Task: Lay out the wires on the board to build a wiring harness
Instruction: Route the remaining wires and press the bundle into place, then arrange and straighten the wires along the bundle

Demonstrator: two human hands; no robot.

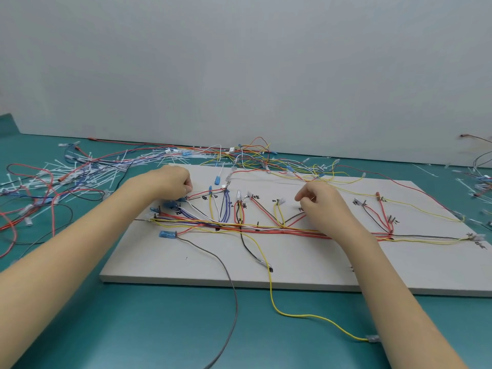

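Evidently stretching a thin wire taut: left hand (174, 182) at 10 o'clock on the foam board (306, 265) pinches one end; right hand (319, 206), fingers curled, seemingly pinches the other.

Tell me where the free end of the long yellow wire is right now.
In the head view, the yellow wire trails off the white board's near edge onto the green table; its clear terminal lies beside the right forearm.

Two curled hands, left hand (174, 182) and right hand (320, 206), over the wired board (306, 262).
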